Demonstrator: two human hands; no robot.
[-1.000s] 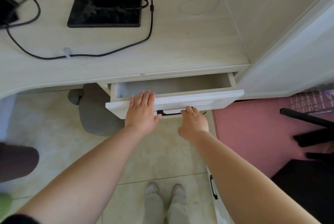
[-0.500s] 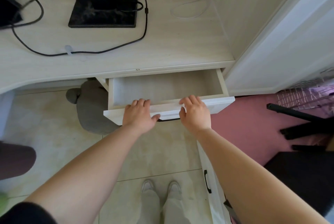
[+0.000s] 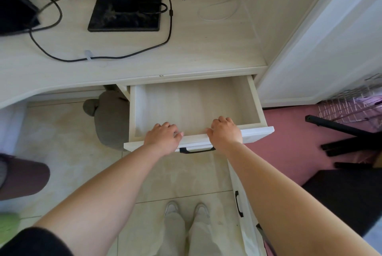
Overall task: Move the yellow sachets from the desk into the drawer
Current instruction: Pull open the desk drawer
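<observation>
The left hand (image 3: 163, 139) and right hand (image 3: 224, 131) grip the front edge of the drawer (image 3: 256, 102), now pulled wider open and ready, but no yellow sachets show on the worktop (image 3: 186, 53).

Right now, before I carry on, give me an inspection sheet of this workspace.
Surface: pale wood desk.
Job's things: drawer pulled open, nothing seen inside its visible part; yellow sachets, nothing seen.
Clutter: black monitor base at the desk's rear.
Hands: left hand and right hand both grip the drawer's front edge, on either side of its black handle.
Cables: black cable loops across the desk; white cable coiled at the rear right.
Surroundings: grey plush item under the desk; pink mat to the right.
</observation>
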